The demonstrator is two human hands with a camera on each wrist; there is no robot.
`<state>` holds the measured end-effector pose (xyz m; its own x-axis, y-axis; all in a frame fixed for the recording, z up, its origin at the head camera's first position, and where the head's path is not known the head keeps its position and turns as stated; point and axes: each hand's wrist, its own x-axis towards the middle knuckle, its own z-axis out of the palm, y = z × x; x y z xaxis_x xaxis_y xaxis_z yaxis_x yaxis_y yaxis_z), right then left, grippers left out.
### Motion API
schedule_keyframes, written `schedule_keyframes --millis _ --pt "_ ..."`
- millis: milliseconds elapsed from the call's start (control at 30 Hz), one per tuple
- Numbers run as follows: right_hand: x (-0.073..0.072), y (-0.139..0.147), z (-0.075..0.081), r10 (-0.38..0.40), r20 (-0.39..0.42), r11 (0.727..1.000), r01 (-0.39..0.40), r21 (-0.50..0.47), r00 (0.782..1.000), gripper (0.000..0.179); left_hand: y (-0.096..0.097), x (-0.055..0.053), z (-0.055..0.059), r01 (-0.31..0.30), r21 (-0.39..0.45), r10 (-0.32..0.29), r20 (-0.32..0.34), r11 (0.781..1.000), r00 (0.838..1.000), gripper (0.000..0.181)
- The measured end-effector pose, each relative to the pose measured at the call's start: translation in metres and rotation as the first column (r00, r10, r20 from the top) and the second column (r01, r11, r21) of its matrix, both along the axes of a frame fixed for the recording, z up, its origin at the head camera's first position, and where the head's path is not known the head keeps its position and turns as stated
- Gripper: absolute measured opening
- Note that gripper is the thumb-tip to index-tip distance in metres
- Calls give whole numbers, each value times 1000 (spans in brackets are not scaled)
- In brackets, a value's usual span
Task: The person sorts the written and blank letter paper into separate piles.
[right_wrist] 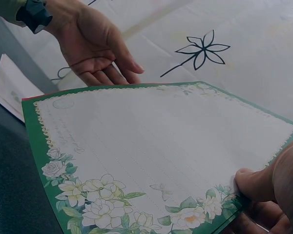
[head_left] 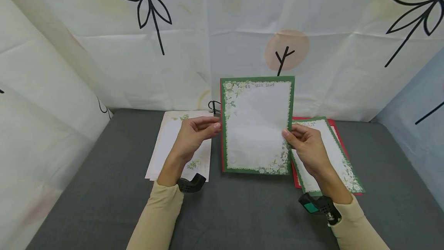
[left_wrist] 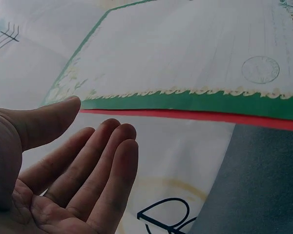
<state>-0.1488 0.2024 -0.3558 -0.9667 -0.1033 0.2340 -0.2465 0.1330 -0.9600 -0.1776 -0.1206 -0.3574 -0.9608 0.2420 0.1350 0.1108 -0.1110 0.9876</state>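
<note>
A sheet of floral stationery paper (head_left: 257,126) with a green border is held upright above the table. A thin red edge (left_wrist: 185,116) shows behind its left side. My right hand (head_left: 308,147) pinches the right edge of the sheet, its thumb (right_wrist: 256,184) on the front and fingers behind. Beside the opposite edge my left hand (head_left: 195,136) is held with thumb and fingers apart. In the left wrist view, the left fingers (left_wrist: 118,161) are loosely extended and nothing lies between them and the thumb; whether the thumb tip touches the sheet I cannot tell.
At the right on the grey table (head_left: 243,211) lies a pile of green-bordered floral sheets (head_left: 320,146) over red ones (head_left: 336,126). Pale floral sheets (head_left: 156,153) lie at the left, partly behind the left hand. A printed white cloth (head_left: 236,18) hangs behind the table.
</note>
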Motion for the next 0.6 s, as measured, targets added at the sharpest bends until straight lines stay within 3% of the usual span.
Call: schedule_keyframes --millis 267,600 --pt "0 -1 2 14 25 999 -15 30 1000 28 14 3 1 -17 0 17 49 1000 999 40" --pt "1 -3 3 15 39 999 -16 36 999 28 18 4 -1 -55 6 55 0 998 999 32"
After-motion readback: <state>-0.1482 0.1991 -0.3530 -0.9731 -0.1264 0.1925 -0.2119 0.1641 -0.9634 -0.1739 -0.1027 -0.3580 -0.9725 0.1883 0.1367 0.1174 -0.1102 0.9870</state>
